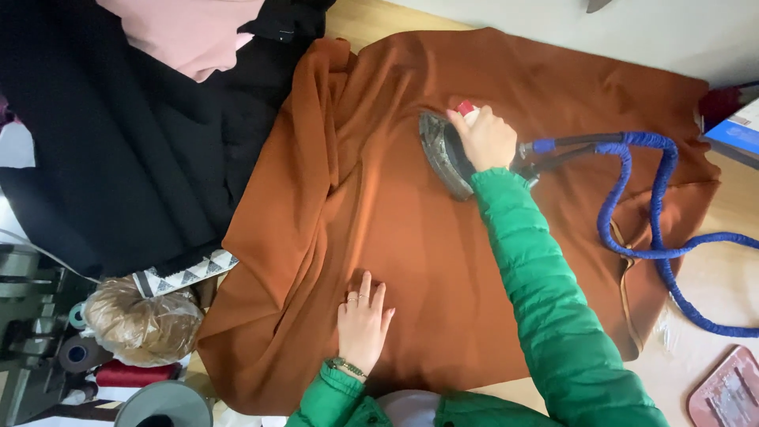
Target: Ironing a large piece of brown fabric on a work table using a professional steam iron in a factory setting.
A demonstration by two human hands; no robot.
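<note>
Right hand around iron

To my left I see black cloth heaped under a pink piece. Below it sit a crumpled plastic bag, a red thread spool and a grey bucket.

A tailoring workshop: steam iron with hose, piled fabrics, thread spools.
</note>
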